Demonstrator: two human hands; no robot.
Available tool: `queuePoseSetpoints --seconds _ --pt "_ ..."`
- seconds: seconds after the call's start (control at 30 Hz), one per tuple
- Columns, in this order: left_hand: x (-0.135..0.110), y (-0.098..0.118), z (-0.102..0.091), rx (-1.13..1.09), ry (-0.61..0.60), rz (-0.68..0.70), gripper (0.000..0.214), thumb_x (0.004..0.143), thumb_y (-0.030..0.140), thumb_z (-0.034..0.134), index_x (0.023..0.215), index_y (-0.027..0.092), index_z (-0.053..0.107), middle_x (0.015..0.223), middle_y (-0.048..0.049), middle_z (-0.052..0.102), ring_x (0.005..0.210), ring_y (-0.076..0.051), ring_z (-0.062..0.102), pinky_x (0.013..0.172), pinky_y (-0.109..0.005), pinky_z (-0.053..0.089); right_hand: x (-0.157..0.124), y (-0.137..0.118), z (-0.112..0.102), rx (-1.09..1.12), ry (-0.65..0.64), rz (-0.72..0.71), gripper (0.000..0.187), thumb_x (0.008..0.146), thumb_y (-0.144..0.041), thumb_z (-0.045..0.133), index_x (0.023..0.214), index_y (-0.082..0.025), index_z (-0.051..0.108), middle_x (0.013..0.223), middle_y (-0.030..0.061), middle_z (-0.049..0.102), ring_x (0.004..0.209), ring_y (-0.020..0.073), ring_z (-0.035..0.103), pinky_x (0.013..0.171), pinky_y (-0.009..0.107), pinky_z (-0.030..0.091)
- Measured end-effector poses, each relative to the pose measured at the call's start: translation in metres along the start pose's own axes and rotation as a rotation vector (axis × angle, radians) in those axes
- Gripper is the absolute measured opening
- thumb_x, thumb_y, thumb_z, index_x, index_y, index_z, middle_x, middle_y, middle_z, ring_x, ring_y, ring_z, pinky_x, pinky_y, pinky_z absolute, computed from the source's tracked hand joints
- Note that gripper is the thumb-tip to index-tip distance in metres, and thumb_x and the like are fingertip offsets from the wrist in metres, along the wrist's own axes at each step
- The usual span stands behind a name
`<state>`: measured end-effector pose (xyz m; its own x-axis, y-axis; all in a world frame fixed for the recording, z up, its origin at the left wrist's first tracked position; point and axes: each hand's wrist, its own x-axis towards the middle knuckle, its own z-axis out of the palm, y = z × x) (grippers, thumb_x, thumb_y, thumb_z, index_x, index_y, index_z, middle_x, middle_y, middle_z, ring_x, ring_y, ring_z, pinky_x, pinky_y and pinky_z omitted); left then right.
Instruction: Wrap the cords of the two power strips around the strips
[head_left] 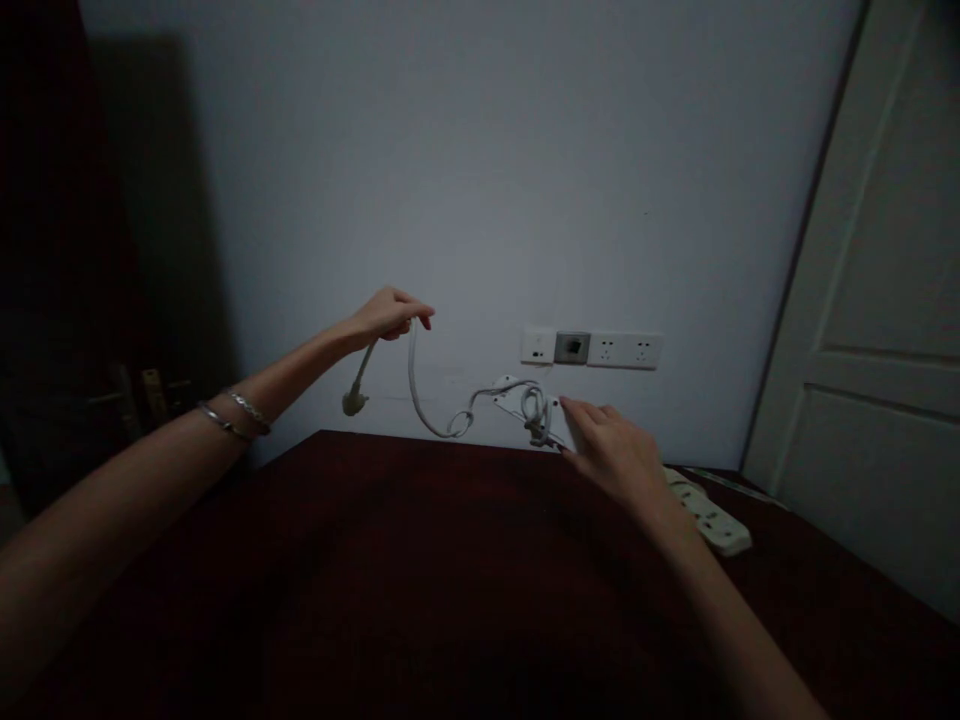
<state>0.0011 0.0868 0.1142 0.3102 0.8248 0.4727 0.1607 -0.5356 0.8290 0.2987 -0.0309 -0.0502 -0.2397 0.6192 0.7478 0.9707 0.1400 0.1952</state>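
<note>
My left hand (391, 312) pinches a white power cord (418, 395) in the air, left of the wall outlets. The cord's plug (354, 400) dangles below that hand on a short length. From the pinch, the cord sags to the right through a small loose loop. It runs on to a white power strip (566, 425), around which part of it is wound in a tangle. My right hand (615, 450) is closed around the right end of this strip, holding it tilted above the table. Part of the strip is hidden by my right fingers.
A second power strip (709, 515) lies on the dark red table (450, 560), beyond my right forearm. Wall outlets (622, 350) sit above the table's back edge. A pale door (877, 330) stands at the right; a dark door with a handle is at the left.
</note>
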Motion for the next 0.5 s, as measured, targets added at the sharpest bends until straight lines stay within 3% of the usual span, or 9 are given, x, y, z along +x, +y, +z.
queuePoseSetpoints --seconds 0.13,0.23,0.4,0.5 --pt "-0.018 0.010 0.040 0.407 -0.388 0.266 0.008 0.057 0.006 0.068 0.060 0.013 0.069 0.042 0.0011 0.050 0.036 -0.007 0.038 0.039 -0.019 0.016 0.002 -0.018 -0.014 -0.035 0.057 -0.086 0.057 0.075 -0.016 0.054 0.131 -0.019 0.043 0.122 0.0107 0.058 0.096 0.0294 0.053 0.070 0.039 0.044" --pt "-0.037 0.005 0.065 0.629 -0.516 0.428 0.016 0.055 0.016 0.075 0.070 0.018 0.070 0.045 0.0019 0.052 0.039 -0.010 0.042 0.041 -0.021 0.020 0.003 -0.028 -0.021 -0.052 0.059 -0.110 0.057 0.076 -0.015 0.054 0.132 -0.018 0.044 0.125 0.0106 0.057 0.096 0.0292 0.052 0.071 0.039 0.043" --pt "-0.050 -0.018 0.080 0.777 -0.304 0.748 0.015 0.066 0.025 0.072 0.076 0.020 0.061 0.052 0.0014 0.051 0.042 -0.010 0.037 0.044 -0.023 0.017 0.003 -0.032 -0.023 -0.049 0.074 -0.142 0.057 0.078 -0.017 0.054 0.134 -0.015 0.043 0.127 0.0114 0.056 0.096 0.0300 0.051 0.072 0.040 0.043" --pt "-0.049 -0.024 0.077 0.818 -0.318 0.806 0.016 0.071 0.026 0.068 0.083 0.021 0.059 0.063 -0.0011 0.057 0.050 -0.012 0.043 0.047 -0.022 0.021 0.004 -0.031 -0.021 -0.032 0.062 -0.152 0.057 0.078 -0.016 0.054 0.134 -0.016 0.044 0.128 0.0110 0.055 0.096 0.0297 0.052 0.073 0.041 0.043"
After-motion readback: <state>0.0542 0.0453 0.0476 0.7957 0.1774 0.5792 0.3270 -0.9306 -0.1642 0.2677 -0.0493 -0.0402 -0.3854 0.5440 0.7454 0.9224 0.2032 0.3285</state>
